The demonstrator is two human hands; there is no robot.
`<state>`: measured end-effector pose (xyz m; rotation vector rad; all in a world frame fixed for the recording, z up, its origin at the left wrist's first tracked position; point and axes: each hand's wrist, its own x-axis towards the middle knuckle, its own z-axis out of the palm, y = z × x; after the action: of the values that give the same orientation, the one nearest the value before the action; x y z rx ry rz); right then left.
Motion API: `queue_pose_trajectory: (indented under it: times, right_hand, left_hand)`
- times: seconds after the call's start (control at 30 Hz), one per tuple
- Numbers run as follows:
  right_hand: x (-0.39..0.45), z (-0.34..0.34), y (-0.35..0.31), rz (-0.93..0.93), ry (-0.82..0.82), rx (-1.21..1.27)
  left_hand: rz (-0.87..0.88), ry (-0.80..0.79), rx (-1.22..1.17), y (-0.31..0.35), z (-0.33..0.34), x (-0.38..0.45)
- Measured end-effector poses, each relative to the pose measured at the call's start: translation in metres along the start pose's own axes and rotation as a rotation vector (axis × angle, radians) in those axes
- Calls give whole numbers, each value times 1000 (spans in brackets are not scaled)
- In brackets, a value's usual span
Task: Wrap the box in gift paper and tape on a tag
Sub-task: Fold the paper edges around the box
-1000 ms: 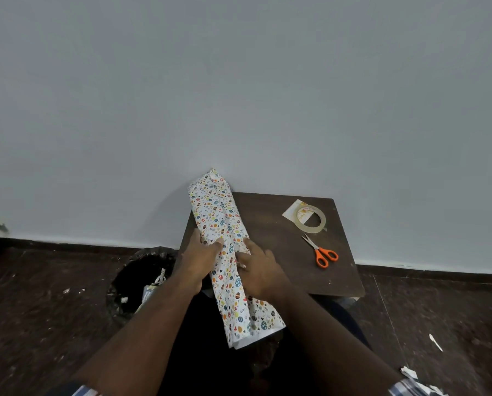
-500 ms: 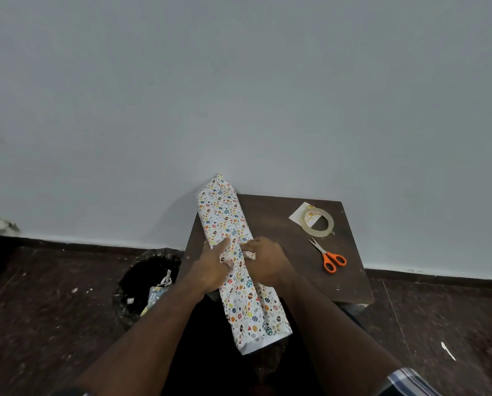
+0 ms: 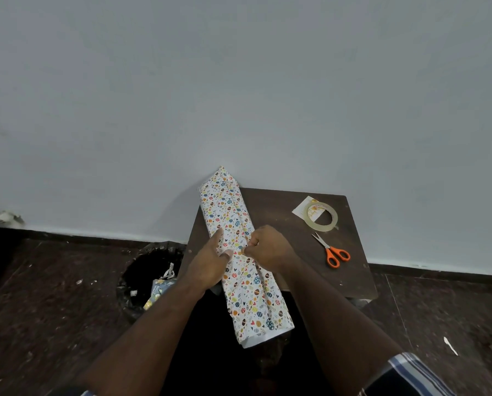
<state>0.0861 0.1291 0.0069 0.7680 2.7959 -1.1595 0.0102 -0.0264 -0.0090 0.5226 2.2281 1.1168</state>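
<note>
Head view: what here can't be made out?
- Box: fully hidden under the gift paper.
- Seam: covered by the left hand and right hand.
- Tag: print too small, partly under the tape roll.
- Bin contents: too dark.

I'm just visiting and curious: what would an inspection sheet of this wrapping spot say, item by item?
Surface: small dark wooden table against a grey wall.
Job's things: wrapped box in patterned gift paper lies lengthwise, its near end overhanging the table; tape roll rests on a tag; orange scissors nearby.
Clutter: paper scraps on the floor.
Hands: left hand rests on the paper, fingers straight; right hand pinches the paper at the seam.
Cables: nothing seen.
Surroundings: black bin holding paper offcuts, left of the table; dark floor.
</note>
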Motion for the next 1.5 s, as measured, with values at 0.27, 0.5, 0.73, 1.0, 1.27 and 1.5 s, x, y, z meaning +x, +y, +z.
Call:
queue_pose_trajectory:
  times: [0.27, 0.5, 0.73, 1.0, 1.27, 1.5]
  right_hand:
    - [-13, 6, 5, -38, 77, 70]
    - [-24, 1, 7, 18, 128, 242]
    - [-28, 4, 14, 140, 156, 369]
    - [-29, -2, 21, 197, 71, 594]
    - [-23, 3, 23, 180, 61, 664]
    - [-20, 15, 30, 103, 54, 713]
  left_hand:
    - [-114, 195, -306, 0, 4, 5]
    - [-238, 34, -737, 1, -2, 3]
    - [-294, -2, -836, 0, -7, 3]
    - [-343, -69, -912, -1, -11, 1]
    - [-141, 118, -361, 12, 4, 12]
    - [-84, 260, 127, 32, 19, 9]
